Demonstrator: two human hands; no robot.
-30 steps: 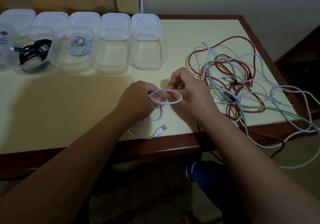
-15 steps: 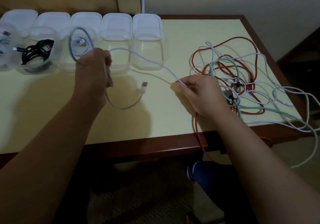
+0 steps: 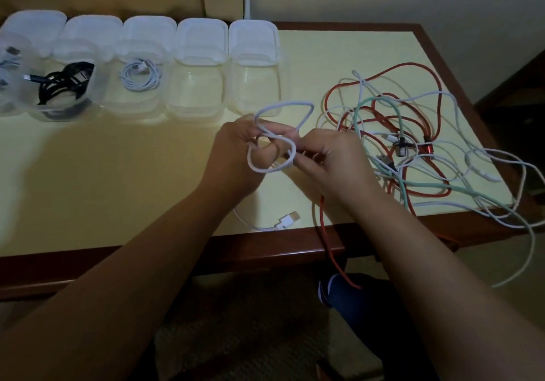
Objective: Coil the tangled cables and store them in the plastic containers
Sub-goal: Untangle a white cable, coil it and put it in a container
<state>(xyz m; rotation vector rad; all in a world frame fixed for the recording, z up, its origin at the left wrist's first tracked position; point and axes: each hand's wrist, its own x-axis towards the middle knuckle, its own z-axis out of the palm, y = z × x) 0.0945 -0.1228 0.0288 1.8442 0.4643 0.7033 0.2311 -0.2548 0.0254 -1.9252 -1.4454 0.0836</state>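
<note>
My left hand (image 3: 236, 156) grips two loops of a white cable (image 3: 283, 106) above the table's middle. My right hand (image 3: 339, 159) pinches the same cable just to the right of the loops. The cable's USB plug (image 3: 287, 220) lies near the front edge. A tangle of red, white and mint cables (image 3: 413, 133) sprawls on the right. Several clear plastic containers stand in a row at the back left: one holds a black cable (image 3: 65, 86), one a coiled white cable (image 3: 141, 75), and two (image 3: 194, 109) (image 3: 253, 97) hold nothing.
The yellow table (image 3: 118, 174) has a dark wood rim. A red cable (image 3: 330, 251) and white cables (image 3: 530, 233) hang over the front and right edges. Open container lids (image 3: 203, 38) lean behind the row. A further container (image 3: 7, 80) sits at the far left.
My left hand has come back from near the containers to the middle, carrying its loop. My right hand has slid left along the cable, and a second loop has formed.
</note>
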